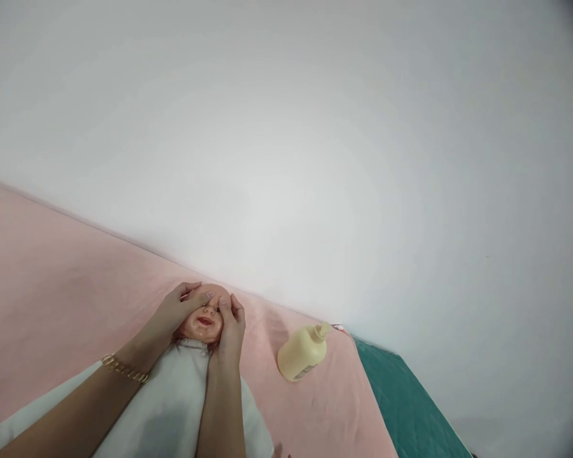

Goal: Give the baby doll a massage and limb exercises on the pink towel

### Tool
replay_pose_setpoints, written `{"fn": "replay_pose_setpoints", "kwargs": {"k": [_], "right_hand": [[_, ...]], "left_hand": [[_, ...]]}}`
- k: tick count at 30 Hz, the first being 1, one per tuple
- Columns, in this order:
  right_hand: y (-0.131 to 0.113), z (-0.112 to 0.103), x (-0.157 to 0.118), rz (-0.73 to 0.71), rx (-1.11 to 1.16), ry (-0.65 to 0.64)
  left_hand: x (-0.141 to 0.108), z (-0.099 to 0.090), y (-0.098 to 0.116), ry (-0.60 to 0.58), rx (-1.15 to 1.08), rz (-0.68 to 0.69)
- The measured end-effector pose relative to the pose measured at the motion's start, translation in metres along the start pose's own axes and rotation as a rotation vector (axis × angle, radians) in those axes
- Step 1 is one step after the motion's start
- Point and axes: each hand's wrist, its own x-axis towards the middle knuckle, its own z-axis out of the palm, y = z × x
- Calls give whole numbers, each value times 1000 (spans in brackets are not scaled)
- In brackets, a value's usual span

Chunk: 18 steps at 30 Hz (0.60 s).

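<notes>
A baby doll (204,330) in a white garment (172,381) lies face up, its head toward the wall. My left hand (184,304) cups one side of its head, the thumb lying across the brow near the eye. On the other side, my right hand (232,324) holds the head with its thumb pressed by the other eye and its fingers curled at the temple. The doll's open red mouth and chin show between my hands, while its ears are covered. A gold bracelet (124,367) circles my left wrist.
A pale yellow pump bottle (302,353) stands on the pink sheet (315,413), right of the doll. Beyond the sheet's right edge lies a green quilted surface (405,401). A white wall (286,159) rises directly behind the doll's head.
</notes>
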Motion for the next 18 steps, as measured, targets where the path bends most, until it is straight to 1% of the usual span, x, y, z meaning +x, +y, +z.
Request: {"fn": "replay_pose_setpoints", "kwargs": {"k": [4,6,8,11,15,18], "right_hand": [[1,-3,3,16,-3,15],[-1,-2,1,23,-6,7],[-3,0,0,27,9,4],[-3,1,1,32,56,19],[9,-4,10,23,113,4],[18,-8,17,30,159,-22]], "left_hand": [[4,-2,-8,-17,-7,37],[4,-2,-10,-34,-16,30],[4,0,-9,-49,-31,20],[3,2,-5,-29,-47,-8],[6,2,-2,-29,-90,-51],[11,0,-6,-34,-121,-91]]}}
